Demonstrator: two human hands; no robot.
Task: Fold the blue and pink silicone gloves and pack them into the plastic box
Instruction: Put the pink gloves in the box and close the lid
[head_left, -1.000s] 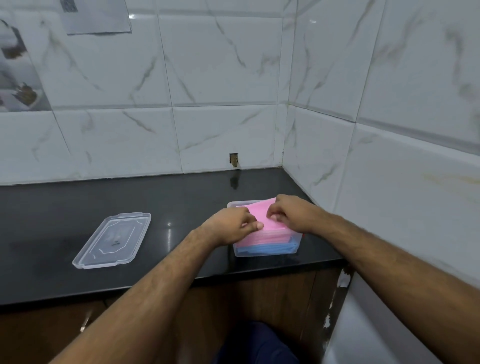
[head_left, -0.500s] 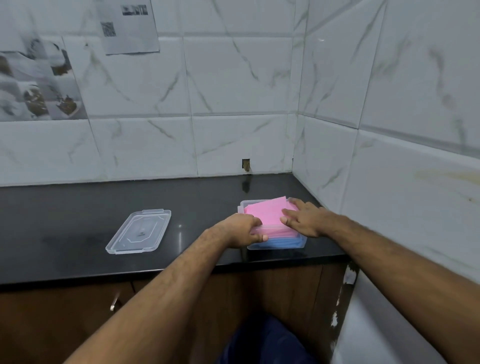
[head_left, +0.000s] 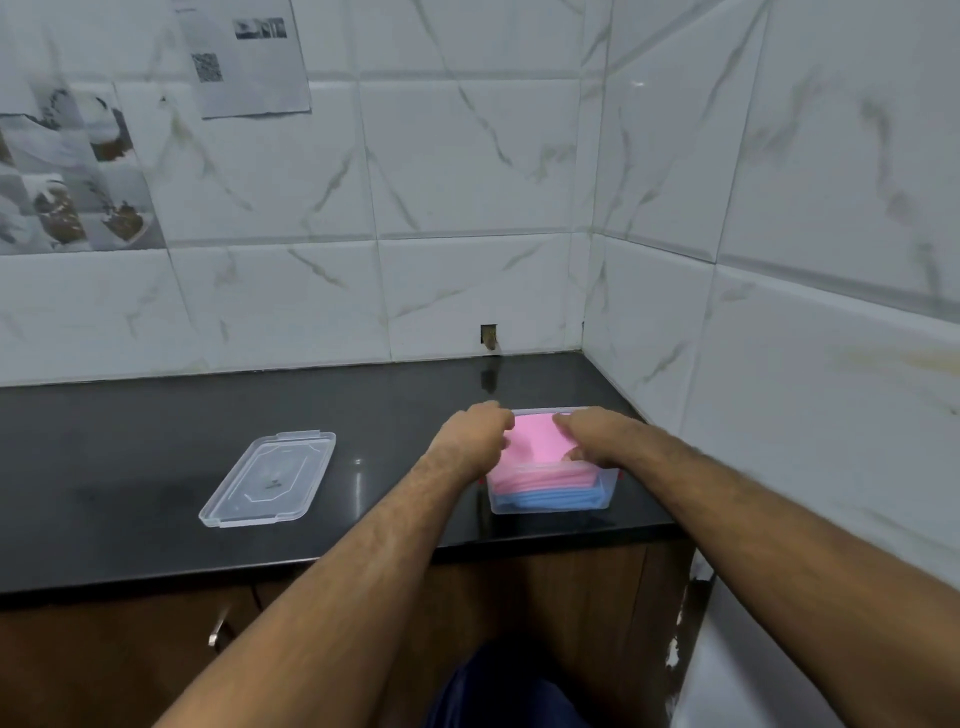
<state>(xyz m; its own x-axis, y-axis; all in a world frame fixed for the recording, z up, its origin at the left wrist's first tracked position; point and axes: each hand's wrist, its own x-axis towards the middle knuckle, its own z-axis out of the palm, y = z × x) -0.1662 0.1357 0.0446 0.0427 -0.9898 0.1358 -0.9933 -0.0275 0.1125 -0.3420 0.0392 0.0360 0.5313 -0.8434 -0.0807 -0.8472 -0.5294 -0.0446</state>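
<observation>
The clear plastic box (head_left: 550, 505) stands on the black counter near its front right corner. Folded blue gloves (head_left: 545, 498) lie at the bottom, and a stack of folded pink gloves (head_left: 535, 441) rises above the rim. My left hand (head_left: 475, 436) is at the stack's left edge, its fingers bent onto the top pink glove. Across the right side lies my right hand (head_left: 597, 434), fingers stretched over the pink glove and pressing on it, thumb at the near side. Both hands hide the box's side rims.
The box's clear lid (head_left: 270, 478) lies flat on the black counter (head_left: 156, 467), left of the box. Tiled walls close the back and the right side. Below the counter edge are brown cabinet doors (head_left: 130, 649) with a handle.
Both hands have shifted further back over the pink glove, from its near corners toward the far edge. The pink stack sits lower and flatter. The camera has tilted up slightly.
</observation>
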